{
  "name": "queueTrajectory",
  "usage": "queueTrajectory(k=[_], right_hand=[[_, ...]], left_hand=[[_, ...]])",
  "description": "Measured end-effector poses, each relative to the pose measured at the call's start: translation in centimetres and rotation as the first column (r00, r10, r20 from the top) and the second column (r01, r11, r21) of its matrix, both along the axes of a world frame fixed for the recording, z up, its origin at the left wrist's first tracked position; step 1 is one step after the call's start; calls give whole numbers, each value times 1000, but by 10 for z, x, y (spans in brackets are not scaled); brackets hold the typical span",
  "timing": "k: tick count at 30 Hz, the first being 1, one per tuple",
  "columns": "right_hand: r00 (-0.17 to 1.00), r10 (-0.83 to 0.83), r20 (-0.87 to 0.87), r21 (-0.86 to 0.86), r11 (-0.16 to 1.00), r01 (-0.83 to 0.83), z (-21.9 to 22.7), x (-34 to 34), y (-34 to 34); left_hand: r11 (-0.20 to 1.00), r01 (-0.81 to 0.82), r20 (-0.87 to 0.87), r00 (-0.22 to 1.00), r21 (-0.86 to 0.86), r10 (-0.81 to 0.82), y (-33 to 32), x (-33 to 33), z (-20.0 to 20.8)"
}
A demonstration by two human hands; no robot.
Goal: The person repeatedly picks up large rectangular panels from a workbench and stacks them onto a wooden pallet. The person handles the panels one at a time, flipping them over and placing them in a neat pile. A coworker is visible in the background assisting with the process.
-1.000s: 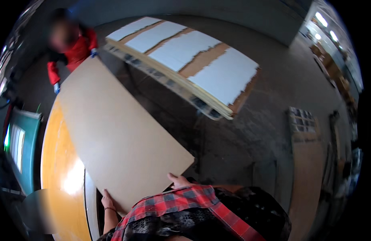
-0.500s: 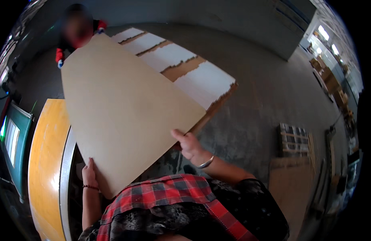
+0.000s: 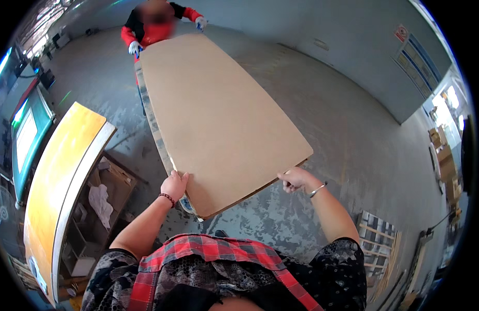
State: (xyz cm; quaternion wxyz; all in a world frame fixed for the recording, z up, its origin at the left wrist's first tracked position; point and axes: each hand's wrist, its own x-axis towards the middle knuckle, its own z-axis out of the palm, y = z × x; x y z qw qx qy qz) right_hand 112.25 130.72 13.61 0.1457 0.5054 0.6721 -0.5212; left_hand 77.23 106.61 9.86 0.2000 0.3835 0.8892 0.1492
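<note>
A large brown board (image 3: 224,114) lies flat over a stack, covering nearly all of it. My left hand (image 3: 174,187) grips its near left side, thumb on top and the other fingers partly hidden by the edge. At the near right edge, my right hand (image 3: 296,179) is closed on the board's rim, fingers curled. A co-worker (image 3: 156,23) in red and black stands at the far end. One white-gloved hand (image 3: 135,48) of theirs is at the far left corner; the other gloved hand (image 3: 200,23) is raised just beyond the far right corner.
On the left stands a workbench with a yellow top (image 3: 63,150) and a pale edge, with cluttered shelves (image 3: 81,228) beneath. A green-framed machine (image 3: 29,140) is beyond it. Slatted pallets (image 3: 375,238) lie at the lower right; cartons (image 3: 447,160) stand at the far right.
The board has shifted right and now covers the white and brown sheets of the stack. Both my hands have moved right with it. The co-worker's right-side glove has come off the board.
</note>
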Motion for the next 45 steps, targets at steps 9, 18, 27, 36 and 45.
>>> queueTrajectory(k=[9,18,27,36,45], right_hand=[[996,-87,2,573,816,70,-21,-16,146],[1000,-29,-8,529,848,29,-41,-3,170],[931,17,-363,339,934,115,175,-65,65],[803,57,-593,344,920,188,69,-262,-242],[823,-13,-568,320,918,236,-93,-428,-467]], left_hand=[[813,-563,819,530,147,219,-14,36,-35],[634,-738,973,186,230,-137,-19,40,-58],[590,-762,961,164,268,-224,-48,8,-14],[483,-855,762,438,189,477,-375,-217,23],[420,-782,130,528,461,839,-623,-339,68]])
